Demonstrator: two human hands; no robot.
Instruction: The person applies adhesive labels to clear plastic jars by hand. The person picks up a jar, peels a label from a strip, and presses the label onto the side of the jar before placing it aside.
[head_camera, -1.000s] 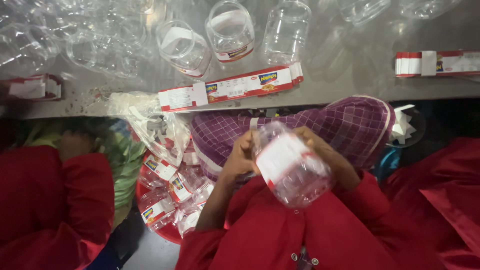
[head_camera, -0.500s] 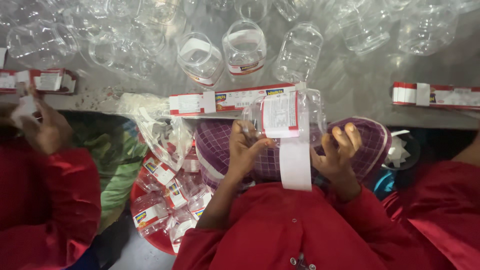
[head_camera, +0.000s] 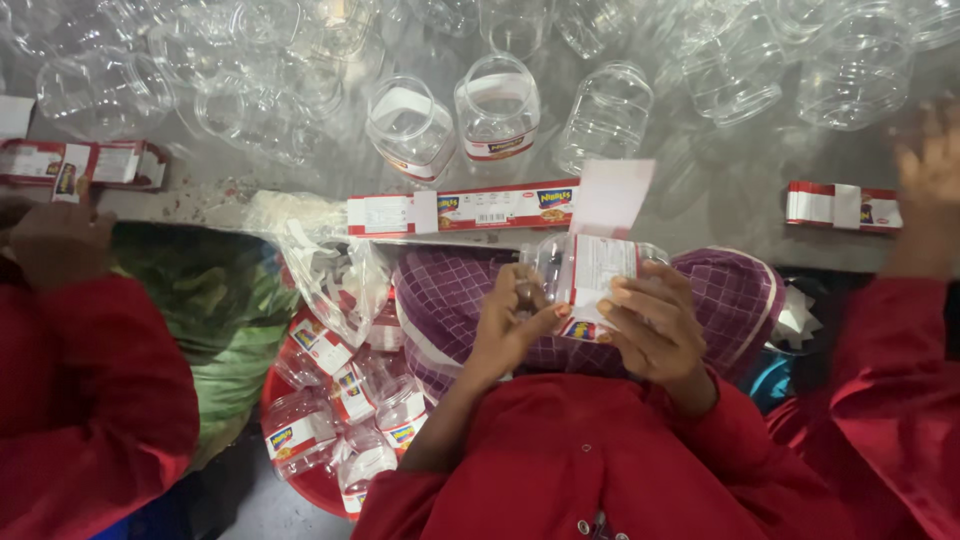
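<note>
I hold a clear plastic jar (head_camera: 556, 268) on its side over a purple checked cloth (head_camera: 440, 300), just below the table edge. My left hand (head_camera: 508, 325) grips its left end. My right hand (head_camera: 650, 325) presses a white and red label (head_camera: 598, 272) against its side. A loose white end of the label strip (head_camera: 612, 195) sticks up above the jar. Flat red and white label strips (head_camera: 462, 210) lie on the grey table (head_camera: 720, 190) right in front of the jar.
Several empty clear jars (head_camera: 745, 70) crowd the table; two (head_camera: 497, 110) carry labels. A red basin (head_camera: 300, 480) of labelled jars sits lower left beside a clear plastic bag (head_camera: 320, 265). A co-worker's hand (head_camera: 55, 240) is at left, another's (head_camera: 930, 160) at right, near more label strips (head_camera: 835, 205).
The jar has turned in my hands: the loose strip that hung below it half a second ago now stands above it. My right hand has moved onto the label. The co-worker's right hand came into view.
</note>
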